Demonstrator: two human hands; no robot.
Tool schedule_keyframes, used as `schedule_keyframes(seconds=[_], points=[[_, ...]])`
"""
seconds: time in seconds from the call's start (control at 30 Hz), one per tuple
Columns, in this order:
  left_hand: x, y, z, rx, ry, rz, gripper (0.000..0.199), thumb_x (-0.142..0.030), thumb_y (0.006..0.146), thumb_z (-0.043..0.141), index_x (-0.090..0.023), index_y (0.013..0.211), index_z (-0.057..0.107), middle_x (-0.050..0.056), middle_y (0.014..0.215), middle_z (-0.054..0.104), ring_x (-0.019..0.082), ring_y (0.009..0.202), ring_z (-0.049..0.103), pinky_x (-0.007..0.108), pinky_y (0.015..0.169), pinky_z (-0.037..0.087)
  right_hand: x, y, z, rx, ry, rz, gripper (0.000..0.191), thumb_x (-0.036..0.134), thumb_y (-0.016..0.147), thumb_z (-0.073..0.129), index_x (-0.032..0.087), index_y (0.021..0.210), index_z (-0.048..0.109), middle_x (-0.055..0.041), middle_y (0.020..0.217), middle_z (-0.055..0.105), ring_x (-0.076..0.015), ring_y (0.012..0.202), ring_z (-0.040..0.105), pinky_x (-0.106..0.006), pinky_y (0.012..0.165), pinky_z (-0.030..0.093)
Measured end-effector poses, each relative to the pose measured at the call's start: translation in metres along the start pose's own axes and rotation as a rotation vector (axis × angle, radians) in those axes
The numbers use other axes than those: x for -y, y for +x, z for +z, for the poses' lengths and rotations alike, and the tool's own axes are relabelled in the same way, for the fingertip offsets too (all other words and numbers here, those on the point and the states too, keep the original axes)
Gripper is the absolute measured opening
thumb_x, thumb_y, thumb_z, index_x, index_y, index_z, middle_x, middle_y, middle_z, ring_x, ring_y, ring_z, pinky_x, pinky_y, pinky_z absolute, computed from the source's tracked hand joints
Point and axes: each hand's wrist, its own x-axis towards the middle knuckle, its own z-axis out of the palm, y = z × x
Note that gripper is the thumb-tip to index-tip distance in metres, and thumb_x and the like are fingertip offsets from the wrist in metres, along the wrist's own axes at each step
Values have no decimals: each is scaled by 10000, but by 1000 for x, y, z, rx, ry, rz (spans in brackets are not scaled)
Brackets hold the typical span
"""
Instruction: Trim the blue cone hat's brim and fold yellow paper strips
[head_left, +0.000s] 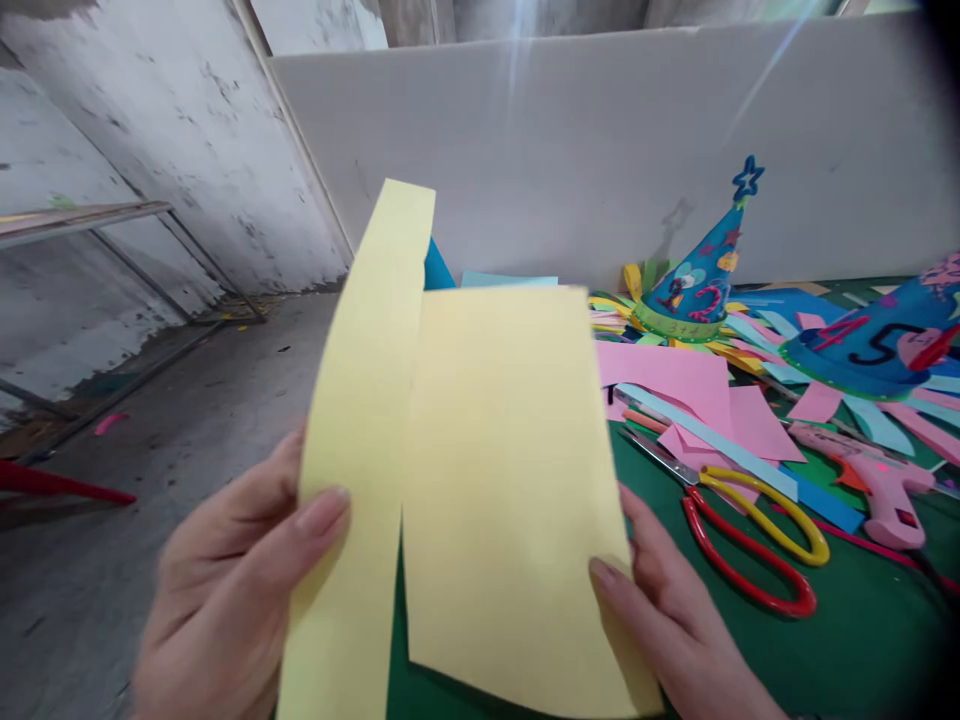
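Note:
My left hand (pixel 232 570) pinches a long strip of pale yellow paper (pixel 360 420) by its left edge, thumb on the front. In my right hand (pixel 667 600) is a wider sheet of pale yellow paper (pixel 510 480), gripped at its lower right edge. Both pieces are held up before me, side by side. The strip's right edge meets or overlaps the sheet's left edge higher up, and a narrow gap opens between them lower down. Scissors (pixel 694 480) with one red and one yellow handle lie on the green table (pixel 600 670), to the right of the sheet.
A pink glue gun (pixel 881 475) lies at the right. Two decorated blue cone hats, one with a star tip (pixel 697 275) and one marked 5 (pixel 877 340), stand behind. Pink paper pieces (pixel 675 375) and coloured strips spread around them. A white panel (pixel 600 150) borders the table's back.

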Motion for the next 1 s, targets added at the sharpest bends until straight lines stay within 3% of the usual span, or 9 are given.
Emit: schedule_keyframes(seconds=[0.07, 0.17, 0.27, 0.43, 0.53, 0.67, 0.73, 0.83, 1.0], points=[[-1, -9, 15, 13, -187, -191, 235, -446, 703, 562, -469, 926, 633, -93, 1097, 619, 292, 855, 639, 415, 518, 579, -16, 14, -8, -37, -101, 21, 624, 346, 848, 443, 230, 1367, 115, -102, 1328, 443, -219, 1174, 457, -372, 937, 419], [18, -23, 41, 146, -360, -335, 380, -386, 737, 587, -355, 1116, 566, 6, 976, 674, 242, 773, 651, 331, 527, 564, -29, 22, -15, -184, -385, 21, 638, 363, 839, 431, 210, 1377, 125, -104, 1326, 441, -234, 1189, 435, -417, 973, 371], [39, -36, 67, 230, -487, -386, 299, -340, 798, 543, -265, 1083, 592, 24, 1048, 638, 213, 953, 591, 272, 710, 524, -31, 18, -20, -173, -621, 34, 653, 385, 832, 420, 194, 1384, 129, -115, 1310, 456, -244, 1181, 440, -407, 946, 399], [37, -48, 92, 249, -403, -394, 249, -403, 792, 536, -202, 876, 655, 35, 950, 631, 183, 986, 538, 181, 657, 465, -31, 9, -37, -301, -962, -154, 626, 421, 813, 446, 228, 1358, 207, -91, 1376, 354, -264, 1250, 324, -452, 982, 343], [30, -52, 98, 340, -356, -304, 283, -416, 828, 468, -201, 912, 632, 46, 951, 609, 179, 905, 550, 221, 675, 457, -28, 6, -38, -330, -882, -212, 482, 436, 815, 448, 273, 1262, 375, -61, 1339, 391, -249, 1218, 356, -420, 972, 357], [33, -62, 109, 449, -287, -150, 283, -385, 868, 391, -187, 925, 585, 59, 925, 571, 161, 832, 544, 266, 741, 448, -19, 5, -20, -149, -372, 37, 427, 499, 815, 434, 237, 1148, 484, -75, 1078, 577, -188, 972, 547, -289, 813, 470], [37, -67, 113, 471, -180, -49, 279, -363, 875, 377, -167, 815, 567, 58, 848, 546, 151, 793, 534, 266, 730, 448, -13, 7, -12, -89, -206, 41, 384, 482, 809, 470, 234, 1101, 495, -50, 995, 594, -150, 886, 561, -235, 763, 470], [42, -68, 112, 456, 14, 135, 299, -322, 889, 333, -155, 748, 537, 68, 817, 528, 150, 800, 527, 273, 726, 452, -5, 17, -8, -72, -182, -53, 276, 425, 804, 519, 229, 999, 505, 3, 811, 562, -111, 730, 537, -206, 680, 454], [51, -42, 97, 427, 654, 450, 334, -266, 891, 306, -156, 1149, 486, 135, 1251, 478, 267, 1196, 383, 487, 974, 303, 7, 47, -23, -163, -430, -163, 395, 437, 805, 492, 211, 1125, 440, 27, 705, 472, -128, 654, 497, -230, 574, 415]])
